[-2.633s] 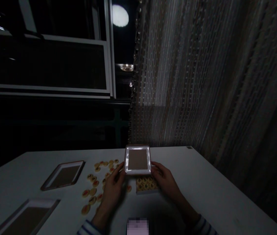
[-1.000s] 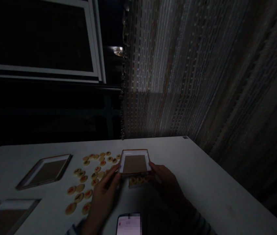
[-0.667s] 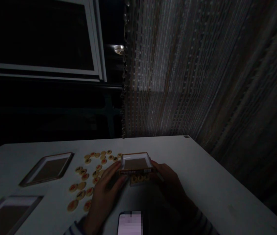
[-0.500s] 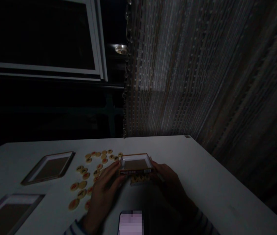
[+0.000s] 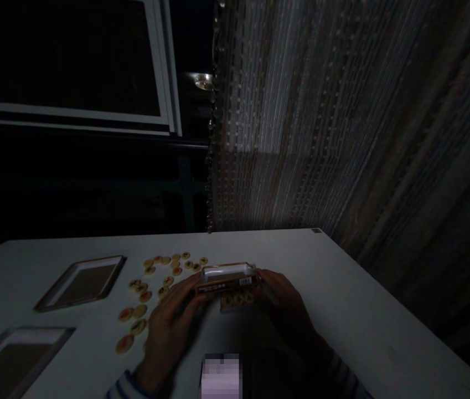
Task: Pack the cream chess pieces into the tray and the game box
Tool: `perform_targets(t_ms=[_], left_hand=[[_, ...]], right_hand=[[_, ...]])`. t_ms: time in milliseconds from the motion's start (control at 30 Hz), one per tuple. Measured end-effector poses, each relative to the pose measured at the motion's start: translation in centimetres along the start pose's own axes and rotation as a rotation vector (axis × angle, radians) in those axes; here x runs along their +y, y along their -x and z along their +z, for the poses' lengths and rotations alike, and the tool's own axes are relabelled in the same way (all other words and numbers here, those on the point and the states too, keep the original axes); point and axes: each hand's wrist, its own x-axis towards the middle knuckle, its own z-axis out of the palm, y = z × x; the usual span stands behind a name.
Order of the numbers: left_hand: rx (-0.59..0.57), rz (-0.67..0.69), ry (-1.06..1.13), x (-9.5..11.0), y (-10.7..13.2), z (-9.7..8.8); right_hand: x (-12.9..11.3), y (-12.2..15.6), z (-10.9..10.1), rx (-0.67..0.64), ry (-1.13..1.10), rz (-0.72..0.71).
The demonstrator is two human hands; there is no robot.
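Between my two hands is a shallow cardboard box half with a pale inside and a barcode on its near side. My left hand closes on its left end, thumb at the near edge. My right hand grips the right end, its fingers partly lost in shadow. Just below the box half, a small tray shows a row of round Chinese chess pieces along its near side; the rest of it is hidden. More loose chess pieces lie scattered left of my left hand, some partly covered by it.
Two more shallow box halves, one farther back and one at the near left, lie on the white table. A phone-like object with a blurred screen is at the front. A beaded curtain hangs behind the table.
The box half in my hands has tilted, so its near side with the barcode shows more and its inside less. My left hand has shifted slightly left.
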Motion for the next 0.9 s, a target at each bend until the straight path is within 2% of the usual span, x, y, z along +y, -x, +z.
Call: perform_targets(t_ms=[167,533,767,900], left_hand=[[-0.012,0.045,0.013,0.3,0.1,0.1],[-0.004,0.01,0.023,1.4,0.1,-0.1],[0.036,-0.093,0.017,1.4,0.1,-0.1],[0.033,-0.12,0.023,1.5,-0.1,-0.3]], right_hand=[[0.1,0.1,0.3,-0.028,-0.03,0.017],[0.2,0.2,0.2,-0.029,-0.067,-0.006],[-0.9,-0.2,-0.4,0.015,-0.118,0.042],[-1.3,-0.4,-0.7,0.048,-0.14,0.011]])
